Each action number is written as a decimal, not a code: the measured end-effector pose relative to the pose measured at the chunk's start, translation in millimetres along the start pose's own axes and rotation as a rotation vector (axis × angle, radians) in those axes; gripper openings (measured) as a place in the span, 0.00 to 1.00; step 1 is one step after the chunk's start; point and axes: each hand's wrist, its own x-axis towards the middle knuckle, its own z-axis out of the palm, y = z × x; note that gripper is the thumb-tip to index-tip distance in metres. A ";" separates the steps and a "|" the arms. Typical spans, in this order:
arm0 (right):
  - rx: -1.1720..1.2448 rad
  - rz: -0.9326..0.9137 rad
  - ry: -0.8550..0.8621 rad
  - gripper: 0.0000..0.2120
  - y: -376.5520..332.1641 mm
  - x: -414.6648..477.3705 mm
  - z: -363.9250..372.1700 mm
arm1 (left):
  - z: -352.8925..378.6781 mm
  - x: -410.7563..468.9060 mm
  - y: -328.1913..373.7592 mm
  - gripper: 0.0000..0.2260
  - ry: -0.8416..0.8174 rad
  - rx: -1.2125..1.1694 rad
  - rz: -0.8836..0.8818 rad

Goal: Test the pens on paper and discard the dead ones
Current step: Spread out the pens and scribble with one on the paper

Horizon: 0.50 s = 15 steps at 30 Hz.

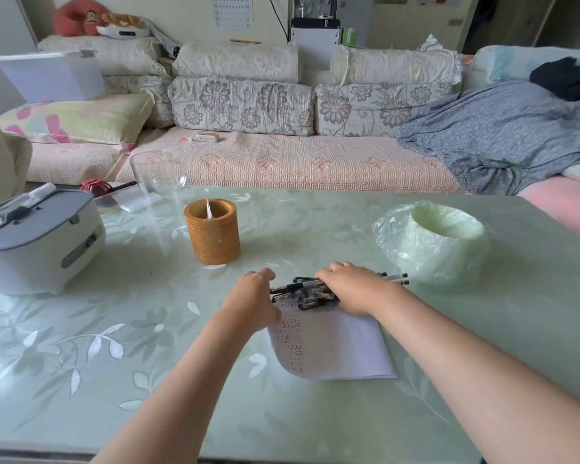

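A bundle of several black-capped pens [303, 291] lies across the far end of a white sheet of paper [335, 343] with printed rows on its left side. My right hand [352, 289] lies over the bundle's right half with fingers curled round the pens; their tips stick out to the right. My left hand [253, 299] is at the bundle's left end, fingers curled beside the caps. Whether it grips them is hidden. A brown wooden pen holder [212, 231] stands behind to the left. A small bin lined with a pale plastic bag [432, 237] stands to the right.
The green glass-topped table [114, 346] carries a white and grey box [37, 242] at the left, a clear glass vessel [157, 177] and a red item [96, 187] behind it. A sofa with cushions runs along the far side.
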 end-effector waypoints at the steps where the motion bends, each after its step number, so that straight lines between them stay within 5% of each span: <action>1: 0.007 0.002 0.005 0.22 0.8 0.0 -0.1 | -1.1 0.4 -1.7 0.34 -0.004 -0.004 0.005; 8: -0.042 -0.013 0.083 0.21 1.1 -3.8 -6.9 | -2.6 -3.5 -10.1 0.37 -0.022 0.012 0.045; 15: -0.073 -0.120 0.343 0.22 -36.3 7.4 -33.7 | -35.3 -20.7 -19.5 0.43 0.266 0.012 0.341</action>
